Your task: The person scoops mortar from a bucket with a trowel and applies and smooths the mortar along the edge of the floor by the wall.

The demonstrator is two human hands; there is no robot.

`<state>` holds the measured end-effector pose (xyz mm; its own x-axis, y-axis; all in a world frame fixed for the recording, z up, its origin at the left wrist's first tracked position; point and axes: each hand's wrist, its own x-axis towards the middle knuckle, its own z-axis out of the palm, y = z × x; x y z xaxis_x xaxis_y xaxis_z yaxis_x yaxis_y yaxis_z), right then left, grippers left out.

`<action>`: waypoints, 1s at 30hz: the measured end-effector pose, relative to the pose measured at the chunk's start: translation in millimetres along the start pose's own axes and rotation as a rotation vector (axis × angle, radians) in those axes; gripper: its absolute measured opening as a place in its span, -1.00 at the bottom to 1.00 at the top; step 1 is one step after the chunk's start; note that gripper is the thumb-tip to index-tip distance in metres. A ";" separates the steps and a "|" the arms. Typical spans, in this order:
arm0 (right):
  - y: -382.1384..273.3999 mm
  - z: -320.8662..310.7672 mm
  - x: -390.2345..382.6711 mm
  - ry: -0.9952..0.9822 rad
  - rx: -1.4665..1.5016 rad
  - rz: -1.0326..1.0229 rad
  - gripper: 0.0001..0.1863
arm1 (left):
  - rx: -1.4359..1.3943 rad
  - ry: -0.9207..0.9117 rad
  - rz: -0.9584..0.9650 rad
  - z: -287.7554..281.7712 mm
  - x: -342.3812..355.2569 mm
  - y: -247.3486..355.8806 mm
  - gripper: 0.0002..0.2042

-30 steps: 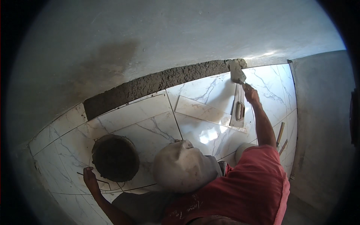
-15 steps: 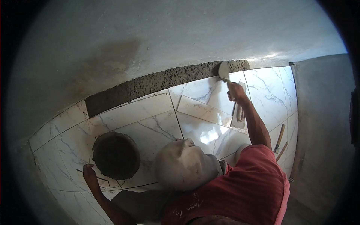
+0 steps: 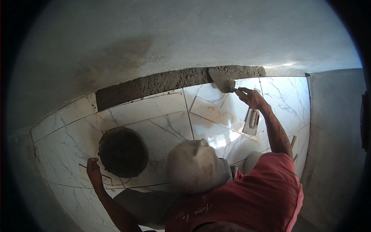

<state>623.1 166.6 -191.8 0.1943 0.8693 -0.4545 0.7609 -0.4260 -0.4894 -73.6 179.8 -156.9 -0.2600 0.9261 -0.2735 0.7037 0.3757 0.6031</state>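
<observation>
My right hand (image 3: 252, 98) is closed round the handle of a trowel (image 3: 222, 80). Its blade points up and left, with the tip on a strip of wet grey mortar (image 3: 154, 86) along the foot of the wall. Mortar clings to the blade near the handle. My left hand (image 3: 93, 168) is curled beside a round, dark bucket (image 3: 123, 152) of mortar; what its fingers hold, if anything, is hidden. A thin bent metal rod (image 3: 107, 178) passes behind that hand.
Marbled white floor tiles (image 3: 166, 127) border the mortar. A loose cut tile strip (image 3: 216, 112) and a plastering float (image 3: 253, 120) lie near my right forearm. Wooden handles (image 3: 293, 143) show past my elbow. Grey walls (image 3: 216, 34) rise ahead and at the right.
The trowel has swung from nearly upright to slanting left, its blade moving left along the mortar strip. My left hand stays by the bucket. The whole view has shifted slightly.
</observation>
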 end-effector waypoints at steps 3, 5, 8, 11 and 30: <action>-15.2 17.6 17.5 0.171 -0.476 -0.386 -0.53 | 0.028 0.020 0.012 -0.5 0.6 -3.0 -0.66; -36.8 32.9 24.2 0.225 -0.417 -0.469 -0.53 | 0.029 0.007 0.020 -2.0 -0.9 -1.4 -0.67; -73.9 49.0 24.0 0.217 -0.331 -0.472 -0.58 | 0.036 0.012 0.044 -1.7 0.0 -1.3 -0.69; -63.6 96.0 52.0 0.234 -0.401 -0.421 -0.56 | 0.037 0.022 0.040 -1.2 -1.6 1.5 -0.69; -32.1 98.2 54.2 0.332 -0.511 -0.253 -0.28 | 0.046 0.043 0.104 -1.2 -5.6 12.3 -0.67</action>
<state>548.4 202.8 -273.8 0.0887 0.9930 -0.0784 0.9904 -0.0963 -0.0991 -64.4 179.3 -147.0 -0.2113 0.9610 -0.1782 0.7580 0.2762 0.5909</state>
